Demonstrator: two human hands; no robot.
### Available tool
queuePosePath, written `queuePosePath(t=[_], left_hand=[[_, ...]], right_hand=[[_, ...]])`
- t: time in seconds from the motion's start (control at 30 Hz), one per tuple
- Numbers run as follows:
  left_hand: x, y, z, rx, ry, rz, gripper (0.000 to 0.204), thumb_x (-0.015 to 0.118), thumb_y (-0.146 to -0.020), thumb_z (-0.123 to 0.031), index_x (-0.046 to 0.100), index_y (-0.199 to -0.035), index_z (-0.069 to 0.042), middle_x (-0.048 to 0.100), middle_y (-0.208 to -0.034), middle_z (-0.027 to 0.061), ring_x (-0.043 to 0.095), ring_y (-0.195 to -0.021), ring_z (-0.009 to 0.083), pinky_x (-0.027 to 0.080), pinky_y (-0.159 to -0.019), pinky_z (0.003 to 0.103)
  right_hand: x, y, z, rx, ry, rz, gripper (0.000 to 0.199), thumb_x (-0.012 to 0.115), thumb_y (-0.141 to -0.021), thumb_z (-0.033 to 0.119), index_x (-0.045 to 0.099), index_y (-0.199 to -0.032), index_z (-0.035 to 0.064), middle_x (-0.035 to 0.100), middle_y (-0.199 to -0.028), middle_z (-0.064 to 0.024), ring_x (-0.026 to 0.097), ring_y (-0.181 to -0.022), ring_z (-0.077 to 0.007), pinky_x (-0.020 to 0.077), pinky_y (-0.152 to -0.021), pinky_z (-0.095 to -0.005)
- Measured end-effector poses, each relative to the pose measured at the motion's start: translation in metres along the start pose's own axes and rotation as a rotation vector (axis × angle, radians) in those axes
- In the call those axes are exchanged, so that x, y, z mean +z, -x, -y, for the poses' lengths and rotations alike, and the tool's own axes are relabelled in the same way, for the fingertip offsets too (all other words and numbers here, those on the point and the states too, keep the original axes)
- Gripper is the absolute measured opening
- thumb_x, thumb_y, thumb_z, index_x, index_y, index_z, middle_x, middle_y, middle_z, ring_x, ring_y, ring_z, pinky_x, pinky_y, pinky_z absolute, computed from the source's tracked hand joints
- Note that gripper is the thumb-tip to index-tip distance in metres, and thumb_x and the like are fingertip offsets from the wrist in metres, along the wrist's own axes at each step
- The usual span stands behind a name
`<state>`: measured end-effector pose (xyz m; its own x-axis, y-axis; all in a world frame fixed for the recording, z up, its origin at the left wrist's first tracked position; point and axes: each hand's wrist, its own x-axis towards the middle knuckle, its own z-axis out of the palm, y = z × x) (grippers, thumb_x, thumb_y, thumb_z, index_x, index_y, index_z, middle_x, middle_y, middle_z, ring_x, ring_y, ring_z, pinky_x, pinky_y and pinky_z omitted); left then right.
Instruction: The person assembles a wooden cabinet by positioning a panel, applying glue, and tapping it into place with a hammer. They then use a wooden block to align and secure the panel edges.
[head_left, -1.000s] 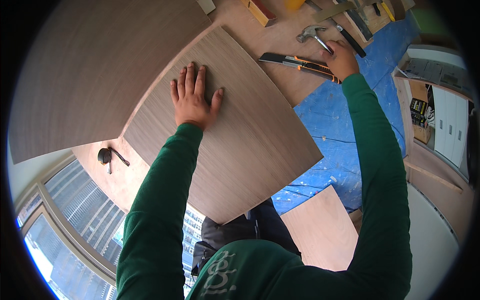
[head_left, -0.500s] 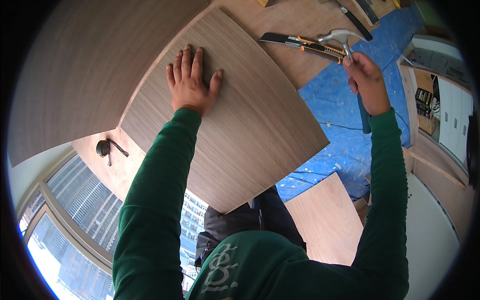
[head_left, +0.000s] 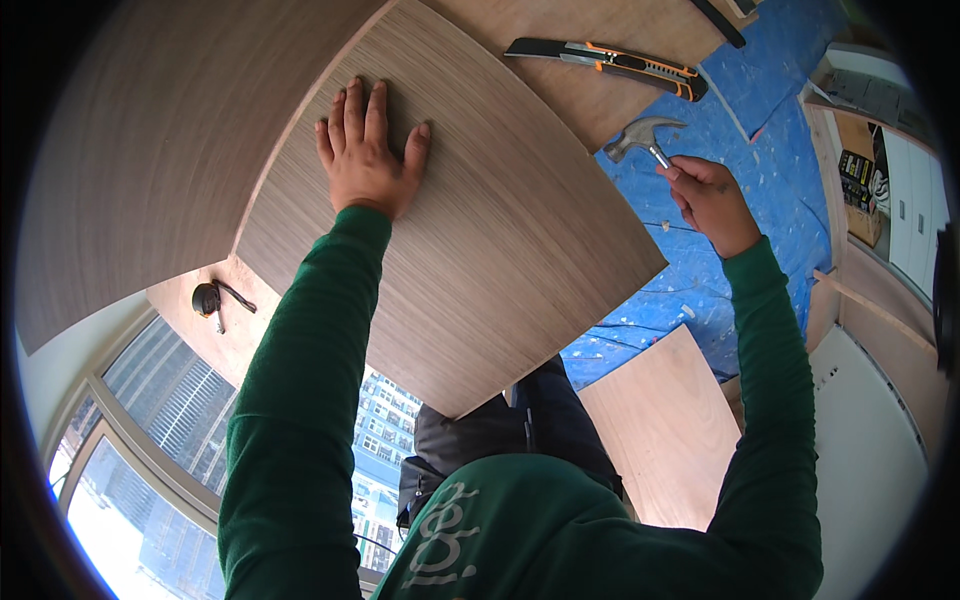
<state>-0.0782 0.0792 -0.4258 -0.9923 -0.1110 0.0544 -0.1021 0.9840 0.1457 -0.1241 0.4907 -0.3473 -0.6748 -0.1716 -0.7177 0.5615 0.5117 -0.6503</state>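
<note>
From my feed, the claw hammer (head_left: pixel 640 138) is on the right, over the blue sheet (head_left: pixel 800 190) and just beyond the right edge of the wood-grain panel (head_left: pixel 480 260). My right hand (head_left: pixel 712 203) is closed around its shaft close under the head; the lower handle is hidden from me. My left hand (head_left: pixel 366 165) lies palm down on the panel's far half, fingers and thumb spread.

I expect the hammer to be rigid and tough, with its weight in the steel head. Gripping this high should keep it steady to carry; for a swing I'd hold lower on the handle. The panel I judge stiff and fairly heavy, smooth enough to slide, its face and corners easily marked. I'd lift it by two opposite edges.

Compared with a second ago, the hammer has come nearer, from beyond the utility knife (head_left: pixel 610 67) to its near side. The left hand remains flat on the panel; the knife and tape measure (head_left: pixel 207 298) stay on the desk (head_left: pixel 575 105).
</note>
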Motion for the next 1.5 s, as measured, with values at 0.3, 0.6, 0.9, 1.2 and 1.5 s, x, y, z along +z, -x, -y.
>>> queuePosePath(t=[0.3, 0.6, 0.9, 1.2, 1.5], left_hand=[[0.002, 0.000, 0.001, 0.000, -0.031, 0.005, 0.078, 0.051, -0.100, -0.062, 0.036, -0.163, -0.019, 0.030, -0.171, 0.0119, 0.019, -0.161, 0.0302, 0.008, -0.132, 0.053], [0.003, 0.000, 0.002, 0.002, -0.023, -0.004, 0.078, 0.050, -0.100, -0.063, 0.036, -0.163, -0.019, 0.031, -0.171, 0.0121, 0.020, -0.161, 0.0307, 0.008, -0.132, 0.054], [0.002, 0.000, 0.002, 0.004, -0.015, -0.004, 0.078, 0.051, -0.100, -0.063, 0.036, -0.163, -0.019, 0.030, -0.171, 0.0121, 0.020, -0.161, 0.0312, 0.009, -0.131, 0.054], [0.003, 0.001, 0.001, 0.001, -0.016, -0.002, 0.079, 0.052, -0.099, -0.064, 0.036, -0.162, -0.019, 0.030, -0.171, 0.0114, 0.020, -0.161, 0.0311, 0.009, -0.131, 0.054], [0.001, 0.001, 0.002, 0.002, -0.011, -0.001, 0.078, 0.051, -0.099, -0.062, 0.037, -0.162, -0.019, 0.031, -0.170, 0.0113, 0.020, -0.161, 0.0300, 0.009, -0.131, 0.054]], right_hand=[[0.000, -0.002, -0.006, -0.368, 0.342, -0.014, 0.024, 0.058, -0.107, 0.018, 0.064, -0.092, 0.0001, 0.050, -0.068, -0.0019, 0.044, -0.058, -0.0109, 0.0412, -0.054, -0.0306], [-0.001, -0.003, -0.004, -0.417, 0.421, -0.025, 0.021, 0.059, -0.106, 0.016, 0.064, -0.100, -0.0029, 0.048, -0.068, -0.0099, 0.045, -0.064, -0.0180, 0.0427, -0.061, -0.0358], [0.005, 0.003, -0.007, -0.443, 0.437, -0.105, 0.020, 0.059, -0.107, 0.016, 0.062, -0.097, -0.0024, 0.045, -0.070, -0.0101, 0.042, -0.065, -0.0176, 0.0420, -0.062, -0.0357], [0.013, 0.003, -0.015, -0.392, 0.264, -0.176, 0.019, 0.060, -0.106, 0.015, 0.062, -0.098, -0.0027, 0.050, -0.072, -0.0110, 0.041, -0.066, -0.0187, 0.0426, -0.063, -0.0360], [0.012, 0.000, -0.013, -0.320, 0.320, -0.162, 0.019, 0.059, -0.107, 0.015, 0.063, -0.100, -0.0025, 0.047, -0.071, -0.0075, 0.040, -0.066, -0.0156, 0.0415, -0.062, -0.0344]])
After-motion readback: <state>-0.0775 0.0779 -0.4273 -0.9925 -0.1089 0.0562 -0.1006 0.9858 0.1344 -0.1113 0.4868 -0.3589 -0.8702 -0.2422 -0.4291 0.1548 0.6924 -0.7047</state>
